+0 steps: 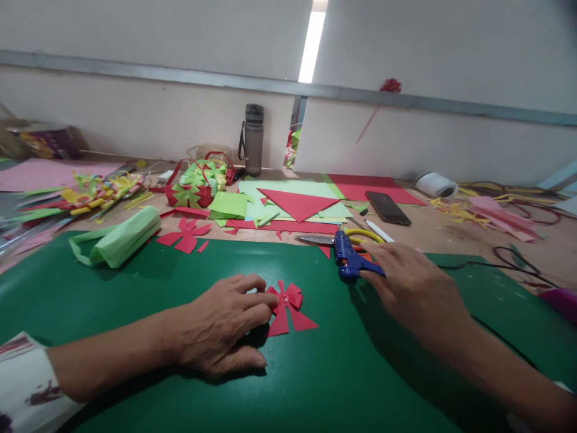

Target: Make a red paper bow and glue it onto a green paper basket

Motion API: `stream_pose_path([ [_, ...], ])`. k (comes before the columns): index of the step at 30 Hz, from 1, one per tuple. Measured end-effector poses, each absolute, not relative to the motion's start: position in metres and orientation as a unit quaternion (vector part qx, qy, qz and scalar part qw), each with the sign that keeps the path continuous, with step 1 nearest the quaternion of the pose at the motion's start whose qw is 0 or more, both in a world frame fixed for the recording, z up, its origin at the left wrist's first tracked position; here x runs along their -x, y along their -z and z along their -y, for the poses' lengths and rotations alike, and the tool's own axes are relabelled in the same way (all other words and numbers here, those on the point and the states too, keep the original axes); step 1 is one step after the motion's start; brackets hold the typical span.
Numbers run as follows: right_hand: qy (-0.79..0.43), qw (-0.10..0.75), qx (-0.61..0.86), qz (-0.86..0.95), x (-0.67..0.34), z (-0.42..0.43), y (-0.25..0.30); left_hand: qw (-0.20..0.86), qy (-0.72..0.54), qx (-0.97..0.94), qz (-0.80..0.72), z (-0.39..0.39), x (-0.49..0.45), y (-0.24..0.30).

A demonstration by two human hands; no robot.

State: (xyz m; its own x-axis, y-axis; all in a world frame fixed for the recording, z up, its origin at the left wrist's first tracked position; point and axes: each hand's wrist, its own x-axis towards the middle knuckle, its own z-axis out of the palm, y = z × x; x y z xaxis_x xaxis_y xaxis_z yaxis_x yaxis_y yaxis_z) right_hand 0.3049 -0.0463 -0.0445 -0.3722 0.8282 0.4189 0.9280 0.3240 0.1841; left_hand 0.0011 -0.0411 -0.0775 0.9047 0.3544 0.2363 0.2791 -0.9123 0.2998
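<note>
A red paper flower point(294, 296) lies on the green mat, with clear shiny glue at its centre and two longer strips pointing toward me. My left hand point(229, 325) rests beside it on the left; its fingertips touch a left petal, while the thumb lies apart on the mat. To the right, my right hand point(415, 288) is closed around the handle of a blue glue gun point(346, 255). Scissors point(315, 240) with yellow handles lie just behind the gun. The grip itself is partly hidden by my fingers.
Behind the mat lie red paper cutouts point(186, 234), a green paper roll point(124, 237), a folded red sheet point(297, 203) and a phone point(387, 208). A water bottle point(254, 141) stands near the wall. A black cord point(502, 343) crosses the mat's right side.
</note>
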Motion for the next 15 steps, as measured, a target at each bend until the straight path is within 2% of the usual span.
stream_pose_path([
  [1, 0.152, 0.181, 0.522, 0.819, -0.295, 0.049, 0.039, 0.127, -0.144, -0.967, -0.165, 0.041, -0.001, 0.077],
  [2, 0.07, 0.201, 0.502, 0.838, -0.284, 0.049, 0.035, 0.124, -0.143, -0.968, -0.166, 0.041, -0.001, 0.077],
  [4, -0.09, 0.194, 0.509, 0.834, -0.263, 0.046, 0.031, 0.116, -0.142, -0.968, -0.169, 0.042, -0.001, 0.076],
  [6, -0.2, 0.163, 0.499, 0.827, -0.247, 0.036, 0.034, 0.108, -0.14, -0.969, -0.171, 0.043, 0.0, 0.075],
  [8, -0.233, 0.134, 0.482, 0.834, -0.236, 0.023, 0.039, 0.1, -0.136, -0.97, -0.173, 0.043, 0.0, 0.075],
  [15, -0.223, 0.052, 0.447, 0.865, -0.218, -0.002, 0.044, 0.096, -0.121, -0.973, -0.171, 0.042, 0.0, 0.075],
])
